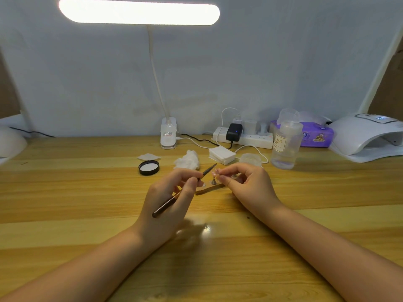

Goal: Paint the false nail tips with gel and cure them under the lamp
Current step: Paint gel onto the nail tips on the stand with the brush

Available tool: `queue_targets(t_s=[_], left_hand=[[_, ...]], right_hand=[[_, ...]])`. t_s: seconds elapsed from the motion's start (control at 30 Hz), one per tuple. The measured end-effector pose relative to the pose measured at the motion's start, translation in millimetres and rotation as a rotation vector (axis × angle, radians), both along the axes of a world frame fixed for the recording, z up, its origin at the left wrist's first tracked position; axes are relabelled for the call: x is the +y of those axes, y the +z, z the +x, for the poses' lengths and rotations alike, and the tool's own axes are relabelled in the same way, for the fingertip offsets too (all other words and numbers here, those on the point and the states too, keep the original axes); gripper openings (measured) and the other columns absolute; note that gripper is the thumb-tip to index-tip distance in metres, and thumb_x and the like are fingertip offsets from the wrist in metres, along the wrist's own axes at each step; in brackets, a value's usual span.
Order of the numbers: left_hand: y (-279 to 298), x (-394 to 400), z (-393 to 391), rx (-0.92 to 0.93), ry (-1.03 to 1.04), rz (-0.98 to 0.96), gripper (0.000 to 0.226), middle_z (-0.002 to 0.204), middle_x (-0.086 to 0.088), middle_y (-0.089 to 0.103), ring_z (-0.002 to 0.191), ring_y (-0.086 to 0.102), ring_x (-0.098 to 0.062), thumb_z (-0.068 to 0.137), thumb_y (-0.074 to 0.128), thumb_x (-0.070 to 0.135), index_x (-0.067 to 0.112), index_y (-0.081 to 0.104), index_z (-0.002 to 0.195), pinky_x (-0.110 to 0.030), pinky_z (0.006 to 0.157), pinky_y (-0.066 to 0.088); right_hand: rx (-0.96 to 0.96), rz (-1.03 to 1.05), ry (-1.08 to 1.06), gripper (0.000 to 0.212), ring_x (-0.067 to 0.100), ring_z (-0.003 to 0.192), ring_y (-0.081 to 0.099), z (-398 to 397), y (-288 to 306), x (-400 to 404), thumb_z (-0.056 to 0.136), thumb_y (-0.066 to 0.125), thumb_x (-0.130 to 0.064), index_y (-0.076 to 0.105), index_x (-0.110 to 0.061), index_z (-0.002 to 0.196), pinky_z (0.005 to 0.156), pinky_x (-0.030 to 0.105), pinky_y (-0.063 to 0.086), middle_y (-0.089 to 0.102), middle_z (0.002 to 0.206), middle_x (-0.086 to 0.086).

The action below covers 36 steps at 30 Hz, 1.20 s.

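My left hand (172, 197) grips a dark thin brush (165, 204), its tip pointing up and to the right near a false nail tip (217, 171). My right hand (246, 184) pinches that glittery pink nail tip between thumb and forefinger, just above a wooden holder strip (209, 188) with small metal stands. The white curing lamp (368, 138) sits at the far right of the table. A small clear gel jar (250, 159) stands behind my right hand, and its black lid (149, 167) lies to the left.
Behind the hands lie a crumpled wipe (188, 160), a stack of cotton pads (222, 154), a clear pump bottle (285, 142), a purple tissue pack (316, 135), a power strip (244, 136) with cables and a clip-on desk lamp (168, 136). Another white device (11, 142) is at left.
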State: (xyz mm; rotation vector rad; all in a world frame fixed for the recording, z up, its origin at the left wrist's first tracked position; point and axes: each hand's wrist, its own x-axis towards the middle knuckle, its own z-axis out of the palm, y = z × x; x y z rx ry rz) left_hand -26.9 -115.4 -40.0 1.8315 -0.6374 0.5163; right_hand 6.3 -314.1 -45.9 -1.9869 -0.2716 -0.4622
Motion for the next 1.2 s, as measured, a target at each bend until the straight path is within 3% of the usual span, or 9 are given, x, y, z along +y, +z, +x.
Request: queue_targets(t_s=[0.23,0.47,0.73,0.97,1.2], left_hand=[[0.8,1.3,-2.4,-0.043,-0.014,0.045,0.03,0.083,0.008,0.073,0.085,0.067,-0.014,0.088,0.048,0.037,0.018,0.07,0.095,-0.035,0.076,0.049],[0.3,-0.4,-0.3,-0.066,0.007,0.095,0.034,0.092,0.005,0.073,0.091,0.067,-0.013,0.09,0.051,0.037,0.014,0.07,0.105,-0.02,0.077,0.047],[0.2,1.0,-1.8,-0.122,0.015,0.146,0.033,0.081,0.005,0.069,0.082,0.065,-0.014,0.088,0.046,0.033,0.011,0.07,0.09,-0.04,0.074,0.05],[-0.9,0.1,1.1,-0.185,0.027,0.198,0.03,0.092,0.007,0.071,0.087,0.065,-0.01,0.093,0.05,0.033,0.015,0.071,0.106,-0.034,0.077,0.05],[-2.3,1.2,2.8,-0.165,-0.02,0.167,0.029,0.088,0.006,0.069,0.086,0.064,-0.012,0.09,0.049,0.029,0.012,0.072,0.096,-0.037,0.075,0.05]], right_hand=[[-0.018,-0.047,-0.035,0.01,0.003,0.056,0.044,0.6,-1.5,-1.7,0.081,0.074,-0.024,0.075,-0.032,0.088,0.053,0.018,0.037,0.067,0.072,-0.009],[-0.03,-0.062,-0.051,0.012,0.0,0.057,0.048,1.2,-2.0,-0.6,0.08,0.075,-0.029,0.076,-0.027,0.092,0.057,0.017,0.038,0.071,0.085,-0.011],[-0.084,-0.117,-0.095,0.008,-0.008,0.064,0.053,-1.4,-1.8,0.6,0.081,0.075,-0.023,0.074,-0.03,0.087,0.054,0.008,0.038,0.064,0.075,-0.02],[-0.082,-0.14,-0.097,0.011,-0.009,0.068,0.054,-0.8,-0.9,1.7,0.081,0.075,-0.023,0.076,-0.024,0.092,0.058,0.009,0.04,0.07,0.087,-0.015],[-0.082,-0.149,-0.113,0.009,-0.007,0.068,0.054,-1.3,-1.1,0.9,0.083,0.073,-0.023,0.074,-0.027,0.091,0.057,0.01,0.039,0.067,0.081,-0.017]])
